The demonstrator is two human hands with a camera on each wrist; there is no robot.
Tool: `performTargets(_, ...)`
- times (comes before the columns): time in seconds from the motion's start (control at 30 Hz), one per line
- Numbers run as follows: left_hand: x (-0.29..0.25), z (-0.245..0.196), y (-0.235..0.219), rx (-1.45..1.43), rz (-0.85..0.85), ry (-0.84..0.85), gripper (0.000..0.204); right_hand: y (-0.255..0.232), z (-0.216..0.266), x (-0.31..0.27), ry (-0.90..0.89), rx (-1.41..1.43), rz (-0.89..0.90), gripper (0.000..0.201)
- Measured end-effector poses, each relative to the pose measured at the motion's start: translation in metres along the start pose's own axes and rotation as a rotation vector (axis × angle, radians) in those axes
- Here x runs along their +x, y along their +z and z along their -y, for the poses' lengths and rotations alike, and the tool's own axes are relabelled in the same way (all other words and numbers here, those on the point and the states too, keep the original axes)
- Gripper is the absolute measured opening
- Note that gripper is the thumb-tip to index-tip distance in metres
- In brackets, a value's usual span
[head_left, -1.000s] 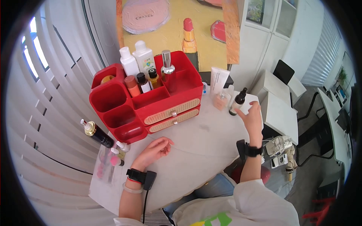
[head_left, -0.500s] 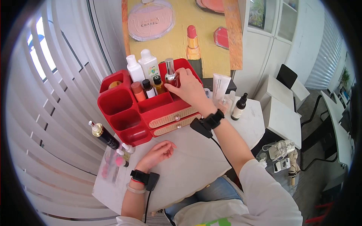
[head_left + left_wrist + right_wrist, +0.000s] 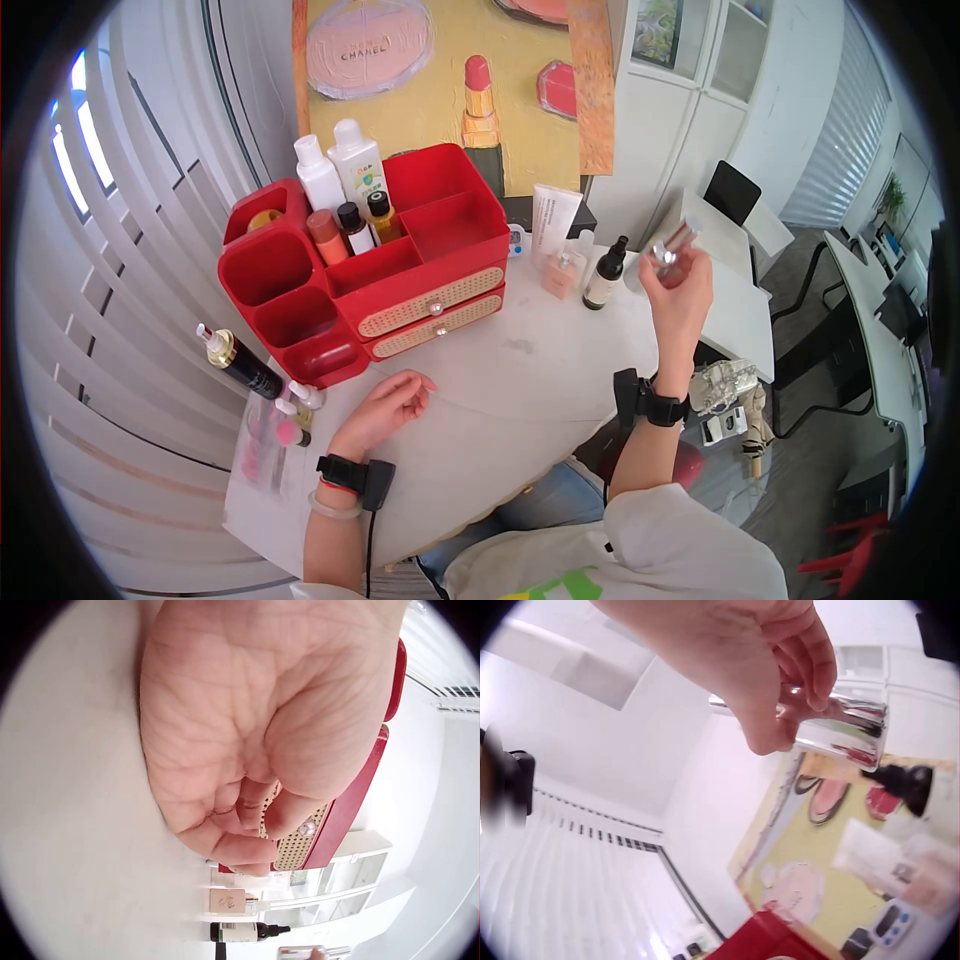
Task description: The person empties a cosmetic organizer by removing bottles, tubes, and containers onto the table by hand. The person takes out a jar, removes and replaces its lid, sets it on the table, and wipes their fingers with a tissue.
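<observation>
In the head view my right hand pinches a silver-topped bottle above the table's right side, right of a black spray bottle. The right wrist view shows thumb and fingertips on the shiny silver bottle, which lies tilted. My left hand rests on the white table with loosely curled fingers and holds nothing, in front of the red organizer. White bottles, an orange-capped tube and small black-capped bottles stand in the organizer; its front right compartment holds nothing visible.
A white tube and a pink perfume bottle stand right of the organizer. At the left are a black pump bottle and several small bottles. A painting stands behind; white cabinets are at the right.
My right hand reached into the organizer, took hold of the silver-topped bottle and carried it out to the right. The left hand has stayed in place on the table.
</observation>
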State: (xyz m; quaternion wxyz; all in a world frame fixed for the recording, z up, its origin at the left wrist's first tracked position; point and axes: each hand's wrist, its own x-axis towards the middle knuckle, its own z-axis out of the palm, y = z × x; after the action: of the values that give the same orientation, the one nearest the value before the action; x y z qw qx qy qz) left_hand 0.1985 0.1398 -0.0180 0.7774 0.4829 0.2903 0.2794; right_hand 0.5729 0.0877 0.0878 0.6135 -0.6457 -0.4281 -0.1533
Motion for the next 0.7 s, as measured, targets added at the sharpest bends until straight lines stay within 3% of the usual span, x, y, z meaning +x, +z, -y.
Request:
performTargets(0.07,0.001,0.001,-0.001,0.019,0.009,0.005,0.025,-0.004,-0.048,-0.011,0.063,-0.203,0.090,0.042)
performTargets(0.13,0.001,0.002,-0.001,0.015,0.010,0.016,0.025,0.005,-0.090,-0.023,0.010,-0.250,0.110,0.042)
performTargets(0.2,0.001,0.001,-0.001,0.022,0.008,0.028,0.024,0.012,-0.102,-0.032,0.008,-0.262,0.168,0.041)
performTargets(0.5,-0.004,0.000,0.002,0.012,0.013,0.059,0.023,0.022,-0.095,-0.041,0.098,-0.168,0.292,0.041)
performTargets(0.57,-0.004,0.000,0.002,0.006,0.024,0.039,0.023,0.021,-0.106,-0.044,0.088,-0.175,0.341,0.050)
performTargets(0.6,-0.005,0.001,0.002,0.002,0.010,0.043,0.023,0.018,-0.107,-0.046,0.015,-0.226,0.272,0.056)
performTargets(0.63,-0.004,0.001,0.001,-0.003,0.026,0.046,0.023,0.017,-0.103,-0.047,-0.055,-0.275,0.197,0.063)
performTargets(0.67,-0.004,0.001,-0.001,-0.005,0.045,0.049,0.023,0.006,-0.073,-0.044,0.043,-0.357,0.210,0.071)
performTargets(0.7,-0.003,0.002,-0.003,-0.004,0.038,0.050,0.023,-0.002,-0.042,-0.040,0.117,-0.433,0.218,0.068)
